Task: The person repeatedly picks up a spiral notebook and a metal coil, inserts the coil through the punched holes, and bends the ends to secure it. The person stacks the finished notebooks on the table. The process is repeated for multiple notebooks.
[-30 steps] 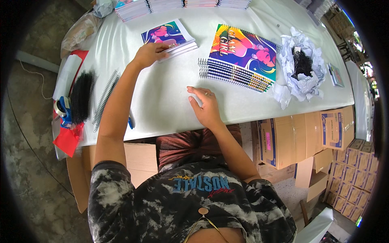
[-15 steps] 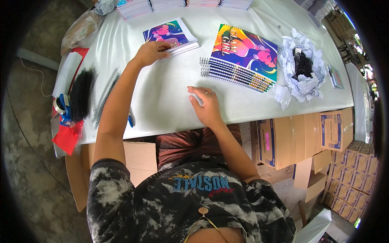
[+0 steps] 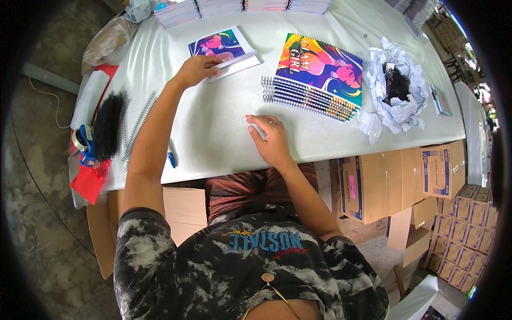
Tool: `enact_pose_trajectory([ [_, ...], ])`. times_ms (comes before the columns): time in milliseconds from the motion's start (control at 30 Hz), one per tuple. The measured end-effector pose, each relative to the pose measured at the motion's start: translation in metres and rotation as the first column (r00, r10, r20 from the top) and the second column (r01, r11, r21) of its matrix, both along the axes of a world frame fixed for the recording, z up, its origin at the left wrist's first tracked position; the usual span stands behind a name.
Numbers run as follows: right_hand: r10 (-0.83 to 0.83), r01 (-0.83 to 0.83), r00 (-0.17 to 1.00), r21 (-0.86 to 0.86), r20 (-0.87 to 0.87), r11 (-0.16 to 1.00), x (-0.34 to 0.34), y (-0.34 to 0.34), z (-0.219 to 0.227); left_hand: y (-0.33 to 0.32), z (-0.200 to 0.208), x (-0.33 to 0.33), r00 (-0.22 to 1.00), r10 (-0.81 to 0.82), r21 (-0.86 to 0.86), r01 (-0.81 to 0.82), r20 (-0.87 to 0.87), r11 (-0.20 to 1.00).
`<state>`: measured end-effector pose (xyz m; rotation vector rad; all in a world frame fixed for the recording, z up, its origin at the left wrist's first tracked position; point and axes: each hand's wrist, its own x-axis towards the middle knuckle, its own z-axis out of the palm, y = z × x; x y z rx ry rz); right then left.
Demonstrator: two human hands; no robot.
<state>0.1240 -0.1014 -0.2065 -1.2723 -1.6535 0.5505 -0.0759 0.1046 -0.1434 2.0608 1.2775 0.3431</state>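
At the far left-centre of the table lies a stack of unbound notebook pages (image 3: 234,64) with a colourful illustrated cover on top. My left hand (image 3: 198,70) reaches over it, fingers curled at its near left corner and holding the edge. The fingertips are partly hidden. My right hand (image 3: 270,140) rests on the white tabletop near the front edge, thumb and fingers apart, holding nothing. Beyond it, to the right, is a pile of spiral-bound notebooks (image 3: 314,80) with the same style of cover.
Crumpled paper (image 3: 376,96) surrounds black coils (image 3: 396,85) at the right. Black binding spirals (image 3: 109,125), a blue tape dispenser (image 3: 84,141) and a blue pen (image 3: 171,156) lie left. Notebook stacks (image 3: 224,7) line the far edge. Cardboard boxes (image 3: 386,178) stand below the table's right side.
The near edge of the unbound stack looks different under my left fingers, with its upper sheets shifted slightly. My right hand stays almost in place.
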Motion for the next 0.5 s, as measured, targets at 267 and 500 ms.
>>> enact_pose_trajectory([
  [267, 0.092, -0.089, 0.995, 0.091, -0.029, 0.992, -0.030, 0.032, 0.019, 0.004, -0.038, -0.023, 0.893, 0.299, -0.006, -0.316, 0.336, 0.949],
  [500, -0.150, 0.172, 0.932, -0.036, 0.330, 0.985, -0.075, 0.155, 0.016, -0.014, -0.073, -0.011, 0.407, 0.338, -0.075, -0.541, 0.849, 0.838],
])
